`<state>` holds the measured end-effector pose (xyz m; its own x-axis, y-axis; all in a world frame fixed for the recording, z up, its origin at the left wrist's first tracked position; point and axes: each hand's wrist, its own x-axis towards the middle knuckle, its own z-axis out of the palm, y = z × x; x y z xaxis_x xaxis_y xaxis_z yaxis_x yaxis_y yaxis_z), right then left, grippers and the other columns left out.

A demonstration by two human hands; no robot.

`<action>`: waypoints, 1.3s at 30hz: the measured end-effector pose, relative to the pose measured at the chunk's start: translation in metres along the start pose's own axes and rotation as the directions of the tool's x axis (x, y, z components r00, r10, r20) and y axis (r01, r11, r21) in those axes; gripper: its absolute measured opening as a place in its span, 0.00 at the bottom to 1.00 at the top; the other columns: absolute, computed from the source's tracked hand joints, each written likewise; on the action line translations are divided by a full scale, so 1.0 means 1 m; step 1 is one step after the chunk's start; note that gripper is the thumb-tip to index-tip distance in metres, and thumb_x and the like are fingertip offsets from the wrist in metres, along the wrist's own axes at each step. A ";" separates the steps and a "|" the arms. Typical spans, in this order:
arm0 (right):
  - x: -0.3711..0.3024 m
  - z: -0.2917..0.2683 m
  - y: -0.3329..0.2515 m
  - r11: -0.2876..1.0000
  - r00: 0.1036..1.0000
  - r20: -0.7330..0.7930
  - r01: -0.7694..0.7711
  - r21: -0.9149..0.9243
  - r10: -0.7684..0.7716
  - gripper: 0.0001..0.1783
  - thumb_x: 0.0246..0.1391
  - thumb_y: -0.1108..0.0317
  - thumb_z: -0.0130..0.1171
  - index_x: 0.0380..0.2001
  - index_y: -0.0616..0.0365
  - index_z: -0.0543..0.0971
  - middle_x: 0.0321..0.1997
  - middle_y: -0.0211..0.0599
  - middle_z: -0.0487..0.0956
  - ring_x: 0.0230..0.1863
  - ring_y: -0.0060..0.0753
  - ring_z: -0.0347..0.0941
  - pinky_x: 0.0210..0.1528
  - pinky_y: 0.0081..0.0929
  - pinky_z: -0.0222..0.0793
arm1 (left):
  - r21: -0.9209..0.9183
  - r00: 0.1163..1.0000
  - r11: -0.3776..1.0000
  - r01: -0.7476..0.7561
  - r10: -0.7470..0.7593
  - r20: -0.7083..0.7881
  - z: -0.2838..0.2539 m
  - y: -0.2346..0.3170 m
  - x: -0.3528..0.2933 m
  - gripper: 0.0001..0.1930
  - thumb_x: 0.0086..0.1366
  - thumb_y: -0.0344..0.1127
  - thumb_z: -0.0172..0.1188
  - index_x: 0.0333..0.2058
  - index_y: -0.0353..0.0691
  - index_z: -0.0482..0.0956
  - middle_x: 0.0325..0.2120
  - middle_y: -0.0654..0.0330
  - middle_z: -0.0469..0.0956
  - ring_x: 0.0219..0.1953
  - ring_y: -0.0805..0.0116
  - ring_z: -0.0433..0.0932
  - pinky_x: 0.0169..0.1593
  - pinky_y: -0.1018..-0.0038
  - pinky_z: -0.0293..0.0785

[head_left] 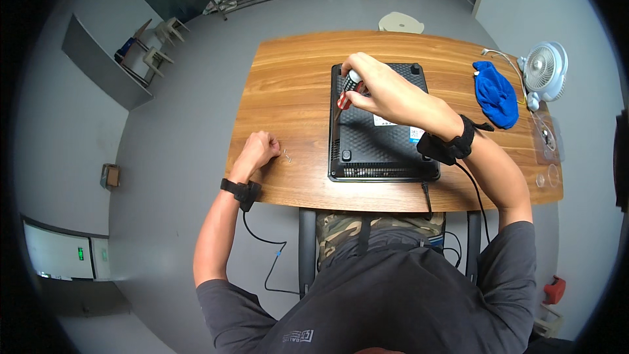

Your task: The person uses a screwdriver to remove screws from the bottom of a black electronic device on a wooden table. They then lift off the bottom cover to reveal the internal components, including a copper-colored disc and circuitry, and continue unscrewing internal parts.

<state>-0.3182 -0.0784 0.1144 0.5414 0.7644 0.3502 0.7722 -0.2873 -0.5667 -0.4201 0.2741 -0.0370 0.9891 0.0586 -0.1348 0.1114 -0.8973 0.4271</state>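
A black flat appliance, by its look an induction cooker (377,147), lies underside up on the wooden table, showing round feet, vent slots and stickers. Over its left part my right hand (364,82) is closed around the handle of a screwdriver (343,99) with red, white and black parts. The thin shaft points down to the cooker's left edge; whether the tip sits in a screw is too small to tell. My left hand (262,149) rests closed on the table, left of the cooker, and its inside is hidden. Beside its fingers lie several small screws (287,156).
On the right of the wooden table (282,92) are a blue cloth (496,95), a white fan (545,69) with a cable, and a clear plastic tray (549,137). A black plug lead (426,200) hangs over the near edge. A stool (401,23) stands beyond the far edge.
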 end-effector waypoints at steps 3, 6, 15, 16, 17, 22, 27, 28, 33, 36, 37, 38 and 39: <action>-0.006 -0.009 0.000 0.998 0.998 -0.014 -0.055 0.030 0.055 0.18 0.62 0.69 0.63 0.51 0.65 0.71 0.47 0.50 0.75 0.43 0.42 0.80 0.47 0.38 0.77 | 0.011 0.999 0.999 0.030 -0.030 0.032 -0.004 0.005 0.001 0.04 0.54 0.27 0.70 0.26 0.33 0.85 0.21 0.54 0.83 0.24 0.65 0.82 0.33 0.67 0.78; -0.016 -0.017 0.003 0.998 0.998 -0.046 -0.046 -0.034 0.044 0.18 0.61 0.71 0.61 0.49 0.67 0.69 0.46 0.51 0.74 0.43 0.44 0.80 0.50 0.42 0.75 | 0.016 1.000 1.000 0.007 -0.007 -0.014 0.001 -0.001 0.006 0.04 0.54 0.26 0.70 0.26 0.33 0.84 0.20 0.53 0.83 0.24 0.65 0.82 0.33 0.67 0.78; -0.037 -0.039 0.016 0.989 0.979 -0.147 -0.145 0.011 0.145 0.18 0.60 0.70 0.65 0.49 0.65 0.71 0.44 0.48 0.75 0.42 0.41 0.80 0.46 0.36 0.77 | 0.048 0.999 0.999 0.020 -0.019 -0.026 -0.001 -0.006 0.040 0.03 0.55 0.26 0.70 0.27 0.34 0.85 0.23 0.48 0.83 0.28 0.56 0.83 0.37 0.64 0.79; -0.038 -0.044 0.018 0.990 0.978 -0.155 -0.143 0.002 0.142 0.18 0.60 0.69 0.65 0.48 0.66 0.71 0.45 0.49 0.75 0.42 0.42 0.80 0.46 0.36 0.78 | 0.049 1.000 0.999 0.020 -0.019 -0.015 -0.001 -0.009 0.041 0.03 0.55 0.27 0.70 0.27 0.34 0.85 0.24 0.46 0.83 0.28 0.53 0.83 0.37 0.64 0.79; -0.042 -0.047 0.022 0.990 0.976 -0.166 -0.144 -0.008 0.141 0.18 0.60 0.69 0.65 0.48 0.67 0.71 0.45 0.50 0.75 0.43 0.43 0.81 0.46 0.37 0.78 | 0.032 1.000 0.999 0.020 -0.020 -0.021 -0.002 -0.004 0.040 0.04 0.55 0.28 0.71 0.28 0.34 0.85 0.24 0.47 0.83 0.28 0.54 0.84 0.37 0.64 0.79; -0.063 -0.066 0.043 0.972 0.929 -0.312 -0.229 -0.060 0.200 0.19 0.53 0.68 0.68 0.42 0.64 0.71 0.37 0.50 0.78 0.40 0.46 0.80 0.44 0.39 0.75 | -0.098 0.998 0.994 0.053 -0.057 -0.039 -0.022 0.014 0.036 0.08 0.56 0.32 0.74 0.30 0.33 0.85 0.23 0.50 0.84 0.29 0.60 0.84 0.38 0.66 0.79; -0.093 -0.074 0.070 0.932 0.873 -0.358 -0.361 -0.023 0.330 0.19 0.56 0.67 0.67 0.41 0.63 0.69 0.36 0.51 0.81 0.37 0.45 0.80 0.43 0.37 0.75 | -0.026 0.992 1.000 0.007 -0.010 -0.125 -0.037 0.028 0.035 0.12 0.61 0.35 0.70 0.36 0.29 0.84 0.27 0.49 0.85 0.33 0.57 0.85 0.41 0.65 0.80; -0.100 -0.075 0.074 0.924 0.866 -0.359 -0.381 -0.025 0.348 0.19 0.56 0.67 0.67 0.41 0.64 0.69 0.36 0.50 0.81 0.37 0.44 0.80 0.43 0.37 0.75 | -0.043 0.992 0.999 0.002 -0.007 -0.123 -0.034 0.032 0.037 0.12 0.62 0.36 0.70 0.36 0.29 0.85 0.28 0.48 0.85 0.33 0.57 0.85 0.42 0.65 0.80; -0.124 -0.072 0.099 0.923 0.868 -0.372 -0.380 -0.068 0.330 0.18 0.58 0.67 0.65 0.40 0.64 0.67 0.36 0.50 0.80 0.35 0.42 0.78 0.41 0.37 0.74 | -0.073 0.996 0.995 -0.071 0.067 -0.060 -0.026 0.088 0.038 0.14 0.65 0.39 0.67 0.38 0.30 0.85 0.29 0.46 0.86 0.35 0.55 0.86 0.43 0.63 0.80; -0.137 -0.070 0.099 0.907 0.846 -0.383 -0.419 -0.051 0.370 0.18 0.58 0.68 0.64 0.41 0.63 0.65 0.35 0.50 0.79 0.35 0.42 0.77 0.41 0.36 0.74 | -0.065 0.990 0.988 -0.143 0.141 -0.027 -0.022 0.116 0.039 0.14 0.65 0.38 0.67 0.38 0.30 0.86 0.31 0.45 0.86 0.36 0.53 0.86 0.44 0.62 0.80; -0.142 -0.070 0.099 0.896 0.834 -0.386 -0.442 -0.040 0.395 0.18 0.59 0.68 0.64 0.41 0.62 0.64 0.35 0.50 0.78 0.35 0.42 0.77 0.40 0.36 0.74 | -0.072 0.986 0.983 -0.166 0.163 -0.047 -0.018 0.119 0.041 0.14 0.65 0.39 0.67 0.38 0.30 0.86 0.31 0.45 0.86 0.36 0.52 0.86 0.44 0.62 0.81; -0.148 -0.069 0.101 0.886 0.826 -0.385 -0.461 -0.041 0.412 0.18 0.59 0.69 0.63 0.42 0.62 0.64 0.35 0.50 0.77 0.35 0.42 0.76 0.40 0.36 0.73 | -0.064 0.982 0.981 -0.183 0.179 -0.054 -0.015 0.123 0.041 0.14 0.64 0.38 0.67 0.38 0.30 0.86 0.32 0.45 0.86 0.36 0.52 0.86 0.44 0.62 0.81; -0.156 -0.069 0.104 0.876 0.817 -0.385 -0.480 -0.043 0.429 0.18 0.59 0.69 0.63 0.42 0.61 0.63 0.34 0.49 0.77 0.35 0.42 0.76 0.40 0.36 0.73 | -0.056 0.979 0.978 -0.199 0.196 -0.060 -0.014 0.128 0.040 0.14 0.64 0.38 0.68 0.38 0.30 0.86 0.32 0.46 0.86 0.36 0.53 0.87 0.44 0.62 0.81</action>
<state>-0.2992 -0.2672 0.0522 0.9017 0.2791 0.3302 0.4308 -0.6434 -0.6328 -0.3646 0.1674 0.0251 0.9957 -0.0920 0.0059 -0.0829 -0.8652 0.4944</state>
